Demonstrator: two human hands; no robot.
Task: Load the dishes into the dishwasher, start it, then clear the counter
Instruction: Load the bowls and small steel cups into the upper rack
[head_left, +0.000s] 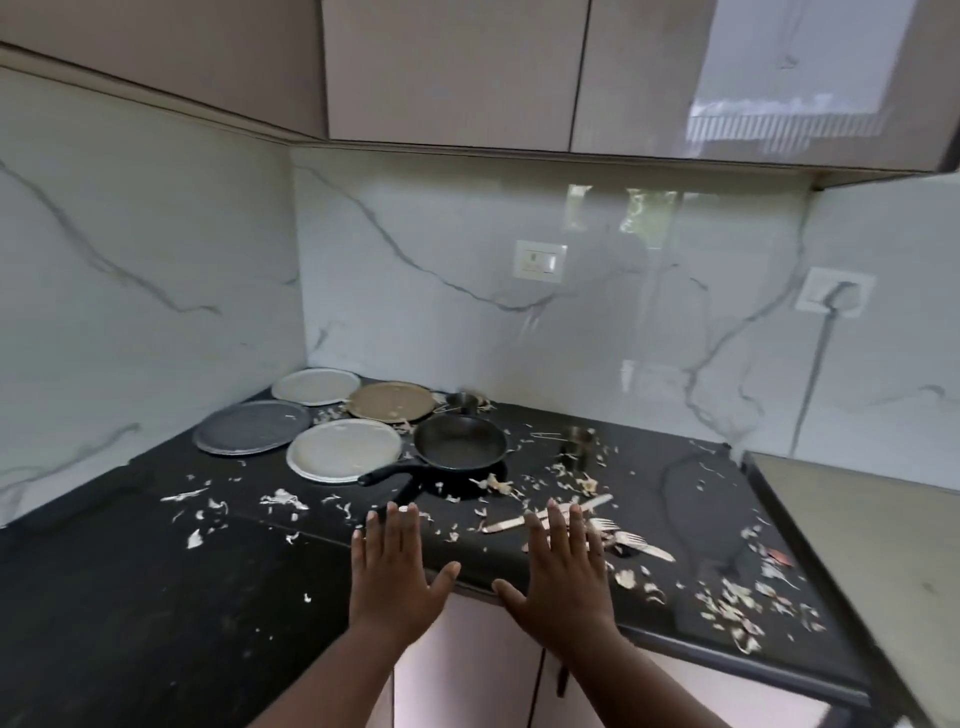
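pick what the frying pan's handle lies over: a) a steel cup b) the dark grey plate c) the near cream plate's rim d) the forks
C: the black frying pan points its handle toward the near left, and that handle crosses the rim of the near cream plate; the dark grey plate, the forks and the steel cup lie apart from it.

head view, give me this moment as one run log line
stage: nothing loaded yet | left hand: open, empty | right hand: open, empty | counter: four plates, frying pan, cutlery, scattered peels
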